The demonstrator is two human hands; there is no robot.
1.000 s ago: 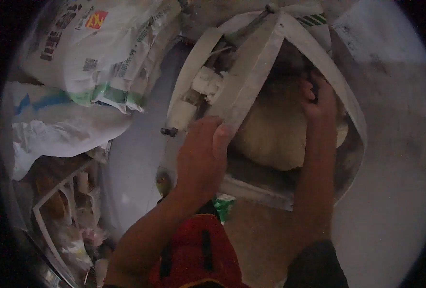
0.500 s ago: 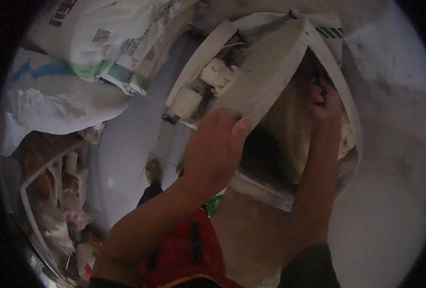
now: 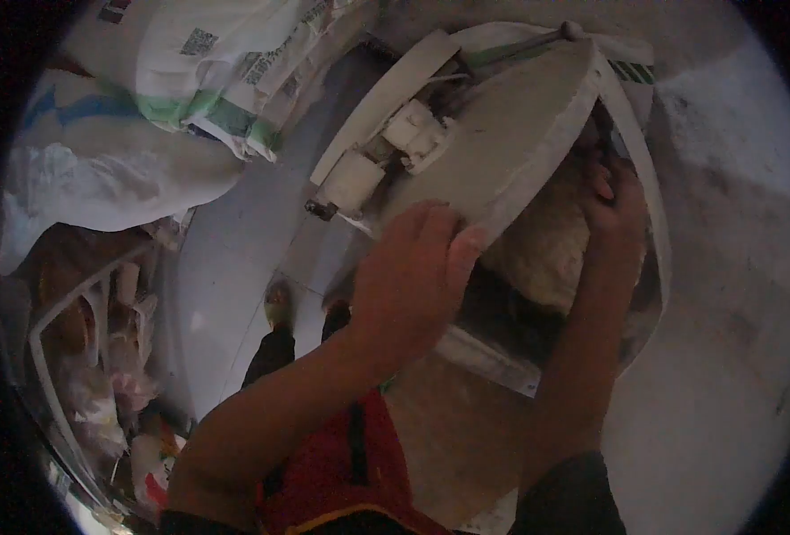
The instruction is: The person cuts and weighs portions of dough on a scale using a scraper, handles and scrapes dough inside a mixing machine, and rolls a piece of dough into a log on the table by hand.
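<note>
My left hand [image 3: 417, 272] is closed round the near edge of a pale, dusty lid [image 3: 493, 152], which is tilted up on a machine. Beyond it, my right hand [image 3: 616, 201] reaches into the opening beneath the lid, its fingers curled; what they hold, if anything, is hidden in shadow. A pale, dough-like lump [image 3: 537, 259] lies in the dark tub [image 3: 493, 357], to the left of my right forearm. On the lid's left side are two whitish block-shaped parts [image 3: 355, 181] and a curved cover [image 3: 381, 98].
Large printed white sacks [image 3: 225, 62] stand at the upper left, with a white plastic bag [image 3: 118, 187] below them. A bin or rack [image 3: 78, 290] of packages and odds and ends sits at the left. Grey tiled floor [image 3: 225, 267] runs between, and a pale wall [image 3: 724, 223] rises at the right.
The view has shifted slightly, moving the machine a little rightward in it. The lump looked smeared and stretched before and now shows as a rounded mass. My left hand stays on the lid.
</note>
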